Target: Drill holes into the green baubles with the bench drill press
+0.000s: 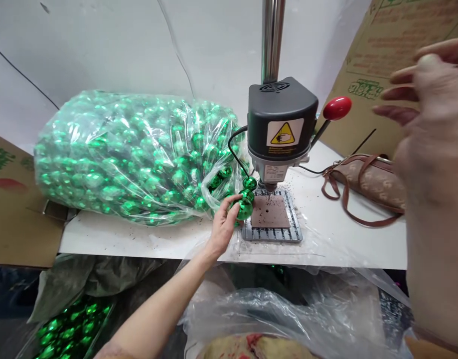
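Green bauble (244,209) gripped in your left hand (224,227) beside the bench drill's (281,119) slotted table (273,234), your right hand (430,139) open and raised, full plastic bag (131,159) of baubles lying along the left rear edge of the bench (139,242).

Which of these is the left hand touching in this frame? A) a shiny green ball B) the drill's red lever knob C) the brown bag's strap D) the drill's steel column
A: the left hand has its fingers on a shiny green ball beside the drill press.
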A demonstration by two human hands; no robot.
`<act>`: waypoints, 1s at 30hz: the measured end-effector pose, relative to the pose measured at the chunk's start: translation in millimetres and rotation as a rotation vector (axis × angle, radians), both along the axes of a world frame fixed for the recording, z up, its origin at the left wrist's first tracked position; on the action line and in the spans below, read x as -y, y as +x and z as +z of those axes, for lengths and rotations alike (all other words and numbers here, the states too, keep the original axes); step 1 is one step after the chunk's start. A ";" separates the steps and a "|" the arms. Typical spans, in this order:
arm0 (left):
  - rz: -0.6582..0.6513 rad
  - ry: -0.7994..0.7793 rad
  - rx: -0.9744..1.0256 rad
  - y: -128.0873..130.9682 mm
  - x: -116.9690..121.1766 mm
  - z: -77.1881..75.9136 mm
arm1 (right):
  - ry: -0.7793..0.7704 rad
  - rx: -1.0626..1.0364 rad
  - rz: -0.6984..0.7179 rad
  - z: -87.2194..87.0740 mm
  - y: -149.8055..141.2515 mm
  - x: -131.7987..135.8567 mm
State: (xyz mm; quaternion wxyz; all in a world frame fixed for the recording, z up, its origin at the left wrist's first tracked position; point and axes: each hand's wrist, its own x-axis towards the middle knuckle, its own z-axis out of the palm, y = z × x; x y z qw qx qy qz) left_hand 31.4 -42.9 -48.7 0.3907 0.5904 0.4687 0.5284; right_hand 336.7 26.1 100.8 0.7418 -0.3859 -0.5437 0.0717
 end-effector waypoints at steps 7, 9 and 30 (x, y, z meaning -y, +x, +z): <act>-0.144 -0.545 0.720 38.6 -0.5 -26.4 | -0.061 -0.094 0.178 7.3 -39.8 -4.1; -0.102 -0.523 0.747 36.9 -6.9 -27.9 | -0.081 -0.116 0.197 7.1 -41.8 -3.3; -0.057 -0.106 0.218 40.1 -41.7 -45.0 | -0.202 -0.014 0.350 33.7 -54.9 -13.1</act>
